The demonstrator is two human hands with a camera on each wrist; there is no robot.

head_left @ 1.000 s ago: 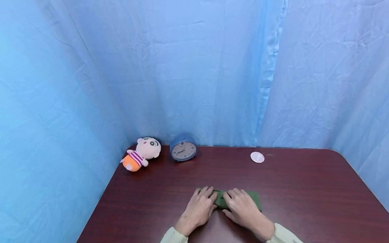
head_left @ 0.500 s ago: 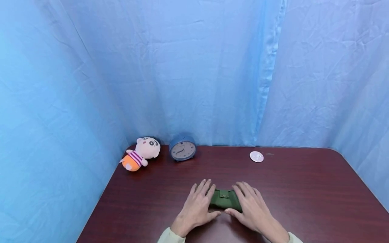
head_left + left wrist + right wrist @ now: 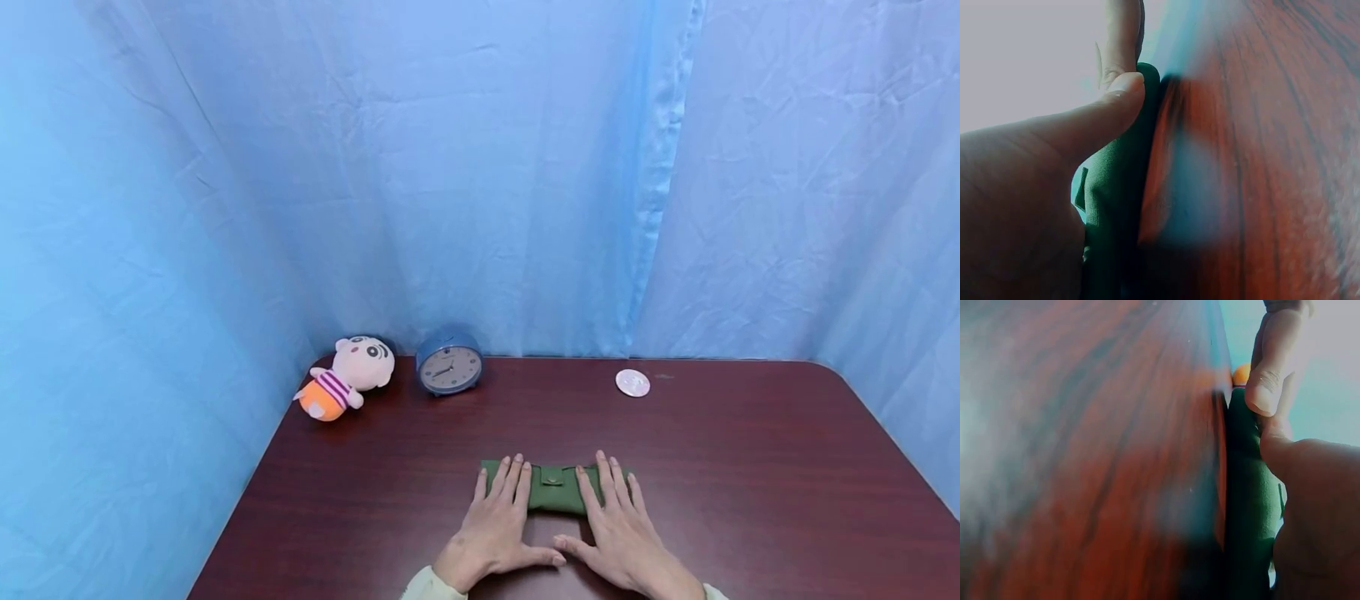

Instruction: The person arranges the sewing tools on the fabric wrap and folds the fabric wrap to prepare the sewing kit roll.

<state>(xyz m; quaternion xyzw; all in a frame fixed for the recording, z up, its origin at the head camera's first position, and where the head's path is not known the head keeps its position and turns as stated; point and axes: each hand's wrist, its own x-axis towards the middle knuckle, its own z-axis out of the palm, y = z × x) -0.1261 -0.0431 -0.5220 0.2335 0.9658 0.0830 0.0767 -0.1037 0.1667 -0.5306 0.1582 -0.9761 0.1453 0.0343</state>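
Note:
A flat green fabric pouch [image 3: 557,497] lies near the front of the table, its small snap tab [image 3: 552,477] fastened down at the middle of the upper edge. My left hand [image 3: 495,525] rests with straight fingers on the pouch's left part, thumb stretched inward below it. On the right part lie the straight fingers of my right hand [image 3: 622,533], its thumb pointing toward the left one. Both wrist views show the green pouch [image 3: 1116,175] edge-on, low against the table, beside the hands. Parts of the pouch are hidden under the fingers.
At the back left lies a plush doll [image 3: 341,379] in a striped top and orange shorts. Beside it stands a blue alarm clock [image 3: 450,367]. A small white round disc [image 3: 633,383] lies toward the back right. Blue curtains [image 3: 480,167] enclose the dark red table [image 3: 750,467].
My fingers have gone from bent over the pouch's middle to straight and spread on its two sides. My hands have moved apart, and the snap tab has come into view.

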